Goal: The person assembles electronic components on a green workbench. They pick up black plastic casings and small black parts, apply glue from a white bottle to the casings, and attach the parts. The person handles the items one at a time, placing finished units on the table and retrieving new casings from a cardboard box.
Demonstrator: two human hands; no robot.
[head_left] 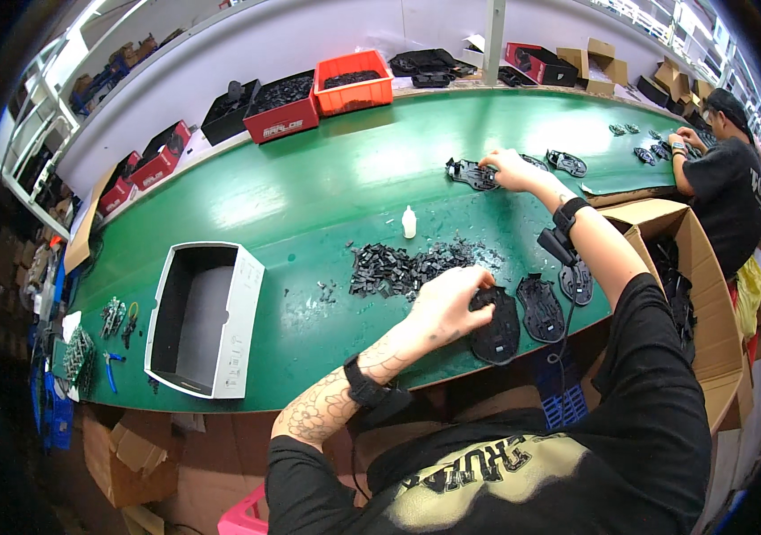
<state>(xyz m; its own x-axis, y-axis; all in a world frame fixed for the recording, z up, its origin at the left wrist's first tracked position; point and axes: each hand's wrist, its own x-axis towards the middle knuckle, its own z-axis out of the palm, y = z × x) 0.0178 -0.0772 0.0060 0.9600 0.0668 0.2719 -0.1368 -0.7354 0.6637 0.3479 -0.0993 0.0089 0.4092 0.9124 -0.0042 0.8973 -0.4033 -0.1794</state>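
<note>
My left hand (450, 301) is curled at the upper edge of a black computer-mouse shell (496, 337) by the table's near edge; its thumb and fingers close on the shell. Farther away, my right hand (516, 171) reaches out with its fingers closed on the end of another mouse shell (468, 176), which lies on the green table. Beside the near shell lie a second open shell (540, 308) and a third (577, 283), partly behind my right forearm. A heap of small black plastic parts (389, 270) spreads left of my left hand. Behind the heap stands a small white bottle (409, 223).
An open grey-white box (242, 321) sits on the left, with blue-handled pliers (113, 370) beyond it. Along the back are an orange bin (354, 94) and red boxes (281, 120). A large cardboard carton (711, 330) stands at my right. A co-worker (724, 178) works farther right.
</note>
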